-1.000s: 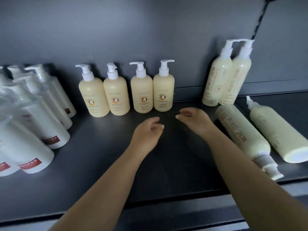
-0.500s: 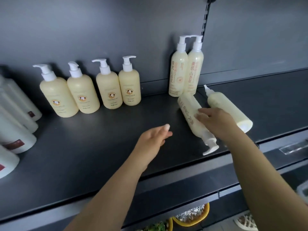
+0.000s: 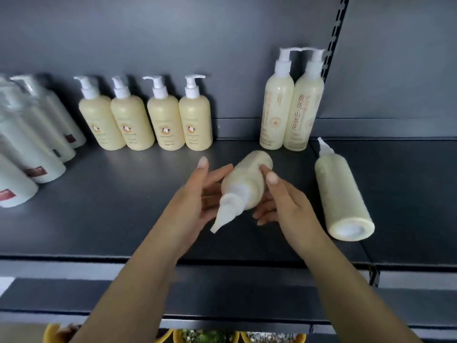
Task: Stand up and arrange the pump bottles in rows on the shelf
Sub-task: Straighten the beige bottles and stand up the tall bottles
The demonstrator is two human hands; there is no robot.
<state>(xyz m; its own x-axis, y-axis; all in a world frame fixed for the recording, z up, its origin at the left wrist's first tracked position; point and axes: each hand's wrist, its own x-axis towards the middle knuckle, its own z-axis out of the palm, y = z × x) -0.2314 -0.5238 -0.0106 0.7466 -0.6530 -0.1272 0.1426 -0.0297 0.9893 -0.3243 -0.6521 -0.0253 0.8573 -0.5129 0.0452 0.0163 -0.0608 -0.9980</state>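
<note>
Righting step: we have one tall cream-yellow plastic pump bottle (image 3: 247, 184) raised off the dark grey metal shelf (image 3: 111, 219), tilted, its white pump head toward us. Our left hand (image 3: 197, 196) cradles it with fingers nearly straight; our right hand (image 3: 279, 199) holds the other flank, thumb over the body, fingers curled beneath. Next we judge the base must swing down beside the two upright tall cream bottles (image 3: 291, 107). A second fallen cream bottle (image 3: 341, 191) lies to the right, untouched.
</note>
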